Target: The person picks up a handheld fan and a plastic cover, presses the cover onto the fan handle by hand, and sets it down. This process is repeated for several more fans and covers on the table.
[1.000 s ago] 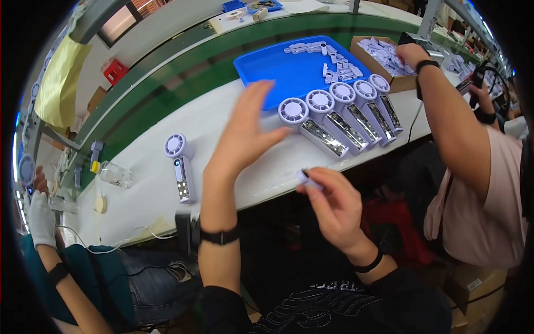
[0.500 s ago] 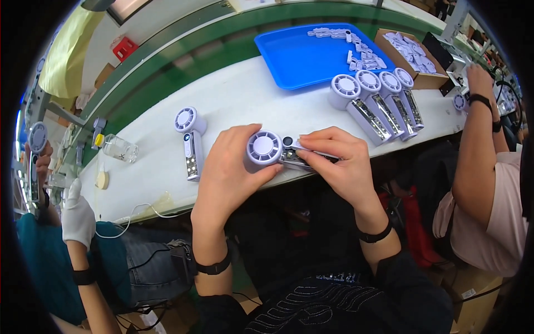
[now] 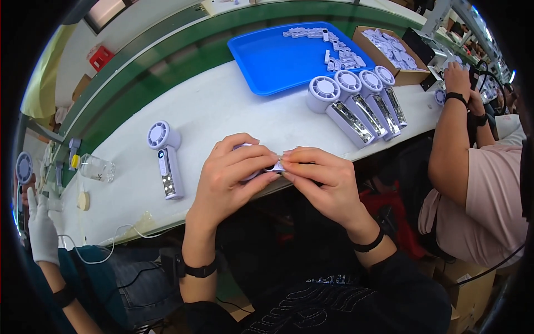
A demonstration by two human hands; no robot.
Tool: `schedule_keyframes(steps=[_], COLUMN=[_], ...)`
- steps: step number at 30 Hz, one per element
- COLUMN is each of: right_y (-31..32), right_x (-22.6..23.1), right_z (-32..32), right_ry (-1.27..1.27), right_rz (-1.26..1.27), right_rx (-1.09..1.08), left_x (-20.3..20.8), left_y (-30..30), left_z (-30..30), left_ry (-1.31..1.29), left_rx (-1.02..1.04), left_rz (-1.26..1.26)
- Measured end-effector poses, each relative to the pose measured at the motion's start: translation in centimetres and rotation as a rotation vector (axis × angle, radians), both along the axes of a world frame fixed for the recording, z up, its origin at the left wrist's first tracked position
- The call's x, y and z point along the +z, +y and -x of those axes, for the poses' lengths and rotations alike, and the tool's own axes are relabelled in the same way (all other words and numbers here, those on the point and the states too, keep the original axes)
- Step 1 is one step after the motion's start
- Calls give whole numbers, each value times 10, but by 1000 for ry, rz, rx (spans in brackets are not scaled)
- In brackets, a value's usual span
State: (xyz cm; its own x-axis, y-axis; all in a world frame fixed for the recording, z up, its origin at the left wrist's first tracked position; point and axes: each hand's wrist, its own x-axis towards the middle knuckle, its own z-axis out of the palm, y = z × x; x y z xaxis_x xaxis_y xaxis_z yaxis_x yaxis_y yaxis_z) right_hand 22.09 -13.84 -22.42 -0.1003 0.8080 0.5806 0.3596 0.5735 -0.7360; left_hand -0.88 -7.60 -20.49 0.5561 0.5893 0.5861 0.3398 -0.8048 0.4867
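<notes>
My left hand is closed around the head of a lavender handheld fan, which the fingers mostly hide. Fingertips of my right hand pinch at a small lavender cover piece, and the left fingertips meet them there. The fan's handle is hidden behind my hands, so how the piece sits on it cannot be made out. Left of my hands, another lavender fan lies on the white bench with a round dark display and its inner board exposed.
Several open-handled fans lie in a row at the right. Behind them are a blue tray with small lavender pieces and a cardboard box of parts. A yellow-capped bottle and white cable are leftward. Co-workers sit on both sides.
My left fingers have come over the fan head toward the handle, covering the fan. My right fingertips have closed in against the left ones. The whole view has shifted.
</notes>
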Motion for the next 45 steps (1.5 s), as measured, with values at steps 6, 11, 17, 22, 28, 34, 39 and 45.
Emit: schedule_keyframes(steps=[6, 11, 17, 22, 28, 34, 39, 45], right_y=[2, 1, 5, 6, 6, 3, 3, 3], right_x=[-1, 8, 7, 4, -6, -14, -15, -17], right_z=[3, -3, -5, -9, -9, -6, -4, -1], right_ry=[0, -17, -65, -142, -138, -127, -157, -196], right_rz=[-4, 77, 21, -74, -76, -78, -114, -192], right_rx=[-19, -10, -7, 20, 48, 27, 13, -13], left_x=[1, 3, 2, 3, 4, 3, -2, -6], left_y=[1, 3, 2, 3, 3, 6, 4, 4], left_z=[1, -1, -1, 4, 4, 3, 4, 4], left_ry=[-70, -64, -41, 27, 54, 46, 60, 8], left_rx=[-43, -41, -26, -65, -73, -104, -72, -67], left_rz=[120, 134, 62, 3, -2, -4, -26, -37])
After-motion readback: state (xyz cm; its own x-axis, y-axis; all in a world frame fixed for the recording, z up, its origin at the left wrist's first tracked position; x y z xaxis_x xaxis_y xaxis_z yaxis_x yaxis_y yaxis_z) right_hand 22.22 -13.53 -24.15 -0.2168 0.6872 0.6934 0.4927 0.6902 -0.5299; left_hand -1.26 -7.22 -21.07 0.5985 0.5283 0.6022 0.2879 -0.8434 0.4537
